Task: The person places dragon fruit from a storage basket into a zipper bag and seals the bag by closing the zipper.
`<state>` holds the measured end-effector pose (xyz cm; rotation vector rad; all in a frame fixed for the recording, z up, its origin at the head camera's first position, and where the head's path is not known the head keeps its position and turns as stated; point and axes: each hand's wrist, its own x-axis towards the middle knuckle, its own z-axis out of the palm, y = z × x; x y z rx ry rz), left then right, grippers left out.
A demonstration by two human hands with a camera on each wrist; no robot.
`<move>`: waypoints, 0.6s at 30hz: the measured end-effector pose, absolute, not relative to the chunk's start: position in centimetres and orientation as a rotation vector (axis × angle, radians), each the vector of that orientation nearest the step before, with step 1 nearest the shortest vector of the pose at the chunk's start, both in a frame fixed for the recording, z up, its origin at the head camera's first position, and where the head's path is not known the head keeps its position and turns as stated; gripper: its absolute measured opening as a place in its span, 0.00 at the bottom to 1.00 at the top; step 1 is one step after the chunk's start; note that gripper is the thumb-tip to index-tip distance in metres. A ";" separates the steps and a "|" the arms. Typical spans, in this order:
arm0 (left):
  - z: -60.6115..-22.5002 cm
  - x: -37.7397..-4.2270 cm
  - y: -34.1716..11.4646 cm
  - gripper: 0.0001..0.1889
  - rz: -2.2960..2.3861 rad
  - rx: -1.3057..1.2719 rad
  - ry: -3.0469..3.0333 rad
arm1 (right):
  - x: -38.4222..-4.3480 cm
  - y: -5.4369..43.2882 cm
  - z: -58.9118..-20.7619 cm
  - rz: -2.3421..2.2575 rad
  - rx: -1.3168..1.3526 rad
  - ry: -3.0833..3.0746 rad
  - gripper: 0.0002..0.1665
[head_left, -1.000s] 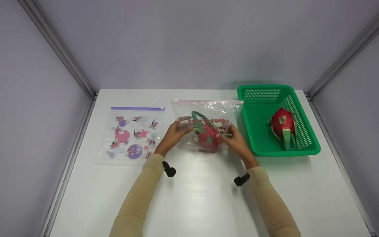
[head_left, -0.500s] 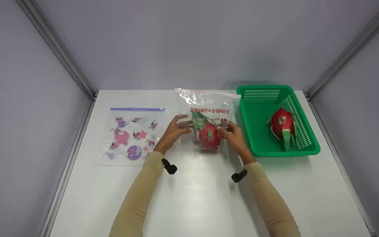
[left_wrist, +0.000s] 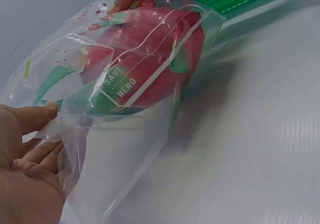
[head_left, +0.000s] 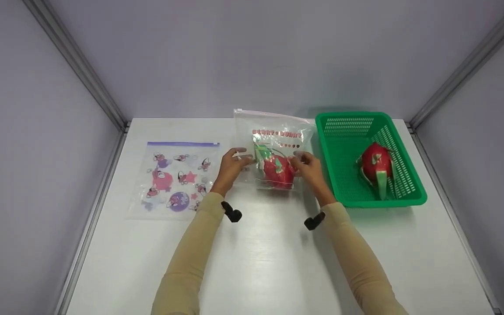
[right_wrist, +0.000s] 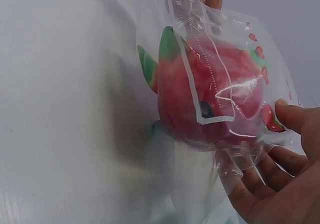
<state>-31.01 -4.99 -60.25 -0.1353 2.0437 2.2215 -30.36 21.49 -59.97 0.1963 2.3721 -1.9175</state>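
A clear zip bag (head_left: 252,122) with red "Berry Bunny" lettering and a pink top strip holds a red dragon fruit (head_left: 279,171) with green tips. My left hand (head_left: 231,168) grips the bag's left side, thumb in front and fingers behind, as the left wrist view shows. On the opposite side, my right hand (head_left: 311,169) pinches the plastic close to the fruit. In the right wrist view the thumb lies on the printed face of the bag and the other fingers (right_wrist: 275,174) are behind it. The fruit sits low in the bag, towards its bottom edge.
A second zip bag (head_left: 162,181) with a purple strip and cartoon prints lies flat on the white table (head_left: 256,253) at left. At right stands a green basket (head_left: 337,175) holding another dragon fruit (head_left: 375,162). Grey walls (head_left: 252,61) enclose the table's back and sides.
Both hands have shifted the bag and its fruit slightly away from me. The bag's top strip has risen towards the back wall, and its lettering now sits above the fruit.
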 end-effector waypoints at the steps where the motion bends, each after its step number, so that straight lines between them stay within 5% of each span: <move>1: -60.2 -31.2 -5.0 0.21 2.208 -0.146 2.058 | -30.5 21.4 -59.9 -1.929 0.197 2.368 0.28; 13: -59.6 -32.7 -4.9 0.25 2.019 -0.255 2.090 | -32.4 20.7 -59.8 -2.016 0.274 2.318 0.24; 18: -59.7 -32.8 -5.0 0.34 1.940 -0.271 2.059 | -32.6 20.7 -59.6 -1.905 0.321 2.361 0.29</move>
